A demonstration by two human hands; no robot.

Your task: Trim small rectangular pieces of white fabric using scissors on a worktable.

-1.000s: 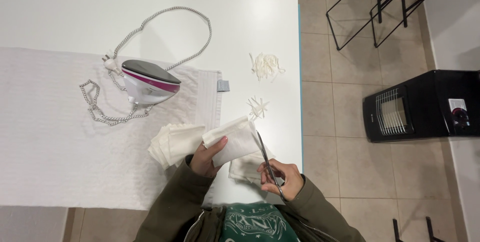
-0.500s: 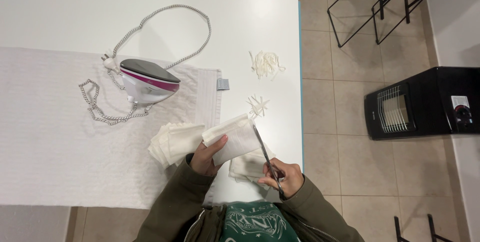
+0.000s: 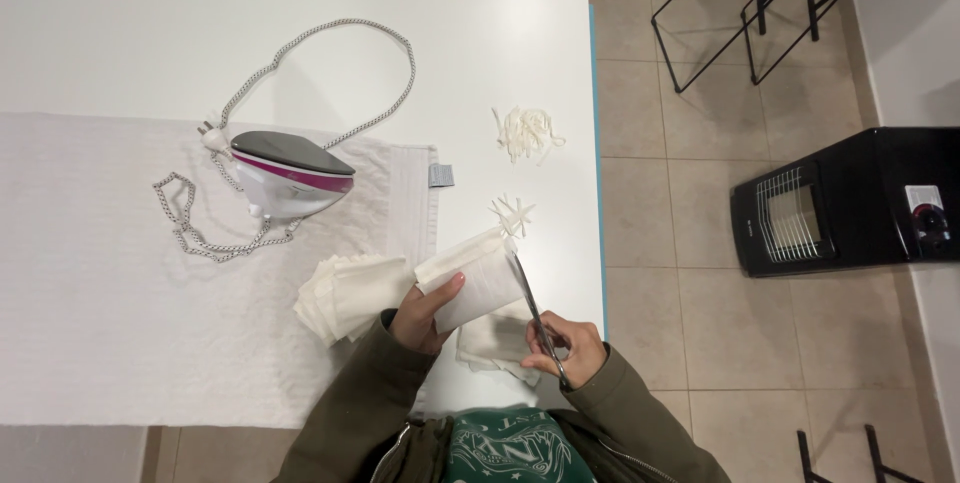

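Observation:
My left hand (image 3: 425, 311) holds a folded piece of white cloth (image 3: 470, 278) lifted a little above the table. My right hand (image 3: 567, 345) grips a pair of scissors (image 3: 532, 315), whose blades point up along the cloth's right edge toward its frayed top corner (image 3: 512, 215). A stack of folded white cloth pieces (image 3: 350, 293) lies just left of my left hand. More white cloth (image 3: 492, 343) lies under my hands near the table's front edge.
A white and pink iron (image 3: 290, 175) rests on a white towel (image 3: 120, 283), its braided cord (image 3: 330, 63) looping over the white table (image 3: 200, 33). A small pile of cut white strips (image 3: 527, 133) lies near the table's right edge. A black heater (image 3: 850, 201) stands on the tiled floor.
The scissors have edged slightly up along the cloth's right edge. My left hand and the cloth stay about where they were.

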